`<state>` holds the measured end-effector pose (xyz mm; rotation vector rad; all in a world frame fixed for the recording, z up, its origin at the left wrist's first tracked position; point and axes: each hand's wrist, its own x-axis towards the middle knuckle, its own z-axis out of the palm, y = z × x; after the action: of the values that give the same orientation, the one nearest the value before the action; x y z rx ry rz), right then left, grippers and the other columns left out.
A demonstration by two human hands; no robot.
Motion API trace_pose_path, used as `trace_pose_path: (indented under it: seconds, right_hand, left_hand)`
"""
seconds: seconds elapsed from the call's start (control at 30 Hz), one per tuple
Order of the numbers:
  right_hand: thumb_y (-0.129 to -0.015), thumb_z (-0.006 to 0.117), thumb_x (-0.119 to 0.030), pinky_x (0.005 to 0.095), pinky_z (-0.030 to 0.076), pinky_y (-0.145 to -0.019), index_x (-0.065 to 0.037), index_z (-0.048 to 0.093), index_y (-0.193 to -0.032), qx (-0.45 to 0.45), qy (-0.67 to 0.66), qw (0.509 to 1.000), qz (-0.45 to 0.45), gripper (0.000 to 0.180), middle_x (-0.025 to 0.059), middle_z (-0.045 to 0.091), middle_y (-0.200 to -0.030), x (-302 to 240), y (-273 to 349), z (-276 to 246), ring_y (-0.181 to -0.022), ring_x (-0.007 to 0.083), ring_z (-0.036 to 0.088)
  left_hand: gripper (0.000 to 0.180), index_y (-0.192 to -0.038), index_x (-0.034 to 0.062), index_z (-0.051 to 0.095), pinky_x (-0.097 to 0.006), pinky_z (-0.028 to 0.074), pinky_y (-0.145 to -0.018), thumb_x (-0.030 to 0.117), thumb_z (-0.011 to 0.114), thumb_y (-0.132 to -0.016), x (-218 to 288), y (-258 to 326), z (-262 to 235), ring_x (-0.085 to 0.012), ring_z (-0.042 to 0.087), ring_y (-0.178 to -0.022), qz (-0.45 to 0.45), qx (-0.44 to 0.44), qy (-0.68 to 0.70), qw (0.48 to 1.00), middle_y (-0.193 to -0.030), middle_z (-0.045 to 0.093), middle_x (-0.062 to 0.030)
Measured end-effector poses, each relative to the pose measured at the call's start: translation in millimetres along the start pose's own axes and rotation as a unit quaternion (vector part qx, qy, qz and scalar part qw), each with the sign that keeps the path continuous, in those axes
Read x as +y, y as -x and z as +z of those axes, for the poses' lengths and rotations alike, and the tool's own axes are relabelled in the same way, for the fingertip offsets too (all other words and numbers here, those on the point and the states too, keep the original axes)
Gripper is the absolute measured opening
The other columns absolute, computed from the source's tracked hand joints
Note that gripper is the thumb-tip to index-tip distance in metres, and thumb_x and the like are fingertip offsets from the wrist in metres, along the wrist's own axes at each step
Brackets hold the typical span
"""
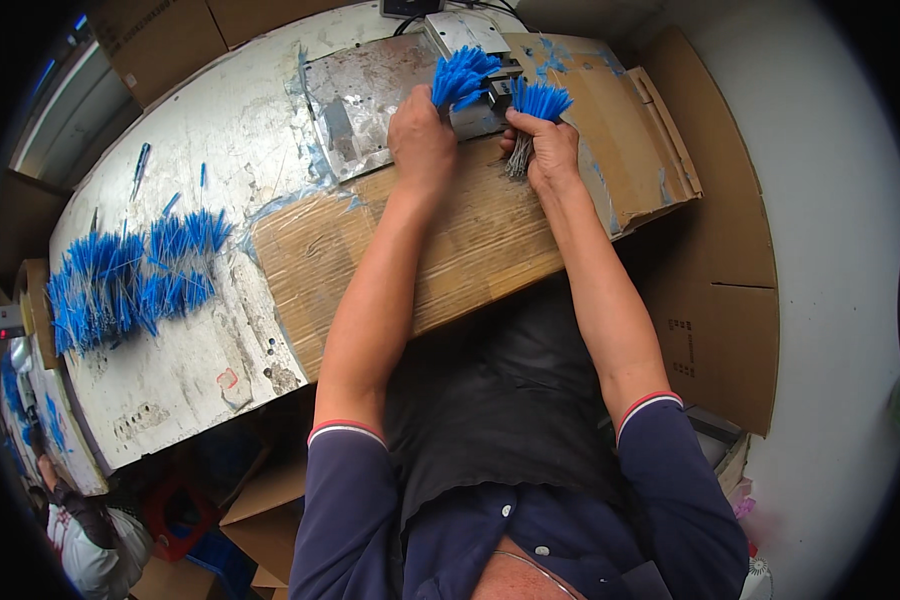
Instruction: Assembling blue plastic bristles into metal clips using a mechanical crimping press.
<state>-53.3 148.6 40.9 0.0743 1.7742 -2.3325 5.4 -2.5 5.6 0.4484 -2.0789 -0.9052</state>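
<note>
My left hand (422, 140) is closed around a bundle of thin blue-tipped wires (464, 76), its blue ends fanning out above the fingers. Close to its right, my right hand (554, 150) grips a second blue-tipped wire bundle (540, 101), thumb across it. Bare silvery wire ends (518, 160) poke out below that hand. Between the two bundles sits a small dark metal block (502, 92), part of a device with a silver housing (464, 36). Whether either bundle touches the block I cannot tell.
Loose blue-tipped wires (135, 275) lie heaped on the worn white table (255, 120) at left, near a pen (141, 170). A metal plate (355, 95) and cardboard sheet (440, 245) cover the work area. Another person (95, 535) works at lower left. Cardboard (720, 230) stands at right.
</note>
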Motion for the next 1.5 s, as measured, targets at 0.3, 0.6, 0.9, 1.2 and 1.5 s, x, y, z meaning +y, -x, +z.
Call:
trace_pose_path:
  seconds: [0.3,0.6,0.9,1.2,1.5]
  right_hand:
    - [-0.078,0.077,0.003,0.0319,0.058,-0.05,0.003,0.066,-0.088,-0.027,0.049,0.998,0.028,0.015,0.0115,0.067,-0.074,-6.4,-0.4,-6.8,-0.059,0.0201,0.066]
    - [-0.078,0.074,0.004,0.0308,0.056,-0.046,0.003,0.064,-0.086,-0.027,0.07,0.997,0.014,0.013,0.0101,0.066,-0.076,-2.0,6.4,0.6,-0.058,0.0192,0.066]
    - [-0.078,0.071,0.008,0.0301,0.054,-0.04,0.004,0.061,-0.077,0.029,0.096,0.995,-0.012,0.01,0.0108,0.063,-0.067,4.1,0.1,19.4,-0.05,0.0191,0.062]
    - [-0.076,0.073,0.009,0.0338,0.055,-0.041,0.005,0.062,-0.079,0.071,0.108,0.992,-0.007,0.012,0.0135,0.065,-0.07,7.3,-8.7,28.3,-0.052,0.0218,0.065]
    - [-0.076,0.075,0.007,0.0364,0.057,-0.054,0.005,0.065,-0.086,0.0,-0.043,0.998,0.039,0.014,0.0137,0.069,-0.079,0.4,-0.5,19.9,-0.061,0.0258,0.068]
  left_hand:
    - [0.016,-0.1,0.0055,0.063,-0.049,0.05,-0.074,0.006,0.066,-0.085,2.1,-1.0,-1.0,-0.0407,0.066,-0.085,0.0,-0.002,-0.006,1.0,-0.088,0.069,-0.0188]
    - [0.018,-0.098,0.0059,0.066,-0.047,0.052,-0.075,0.002,0.06,-0.082,1.6,1.0,-3.0,-0.0356,0.066,-0.084,0.08,-0.037,-0.126,0.988,-0.09,0.068,-0.0142]
    - [0.009,-0.093,0.0052,0.061,-0.049,0.049,-0.075,0.006,0.065,-0.085,2.8,-4.6,-10.7,-0.0379,0.064,-0.087,-0.066,0.033,-0.026,0.997,-0.089,0.065,-0.0157]
    - [0.019,-0.099,0.0058,0.064,-0.048,0.046,-0.085,0.005,0.067,-0.081,-0.5,-6.8,-5.6,-0.0384,0.06,-0.097,0.072,0.098,-0.029,0.992,-0.097,0.066,-0.0169]
    - [0.019,-0.095,0.0045,0.065,-0.045,0.046,-0.082,0.002,0.059,-0.078,4.2,-1.3,-10.3,-0.0341,0.062,-0.092,0.035,-0.035,-0.091,0.995,-0.088,0.067,-0.0151]
